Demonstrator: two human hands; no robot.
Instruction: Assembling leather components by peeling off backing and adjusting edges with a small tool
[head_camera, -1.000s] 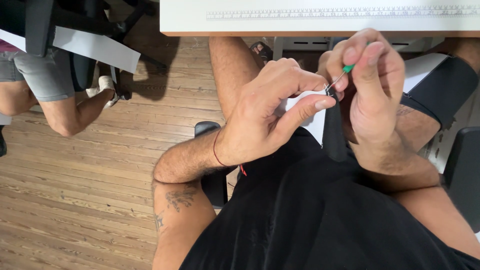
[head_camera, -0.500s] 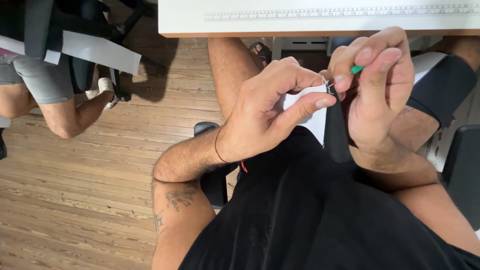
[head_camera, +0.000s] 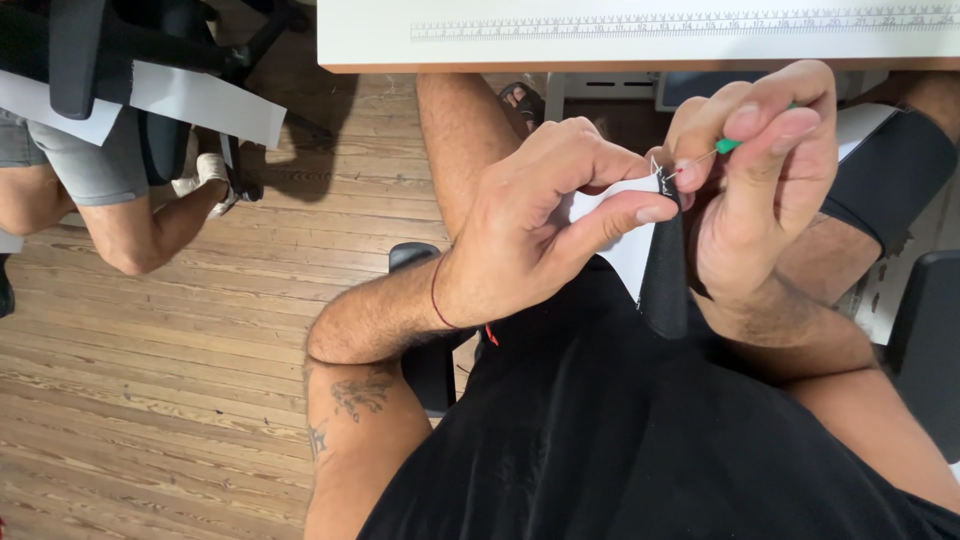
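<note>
My left hand pinches a black fabric strip together with a white paper piece between thumb and forefinger. My right hand holds a green-headed pin between its fingertips, with the pin's tip at the top edge of the black strip. Both hands are raised over my lap, just in front of the table edge. The rest of the black fabric hangs down across my lap.
A white table with a printed ruler along its edge spans the top. Another person's legs and a black office chair are at the upper left. A dark chair armrest is at the right. Wooden floor lies below.
My right hand has lifted slightly and moved right with the pin. My left hand stays pinched on the fabric and paper.
</note>
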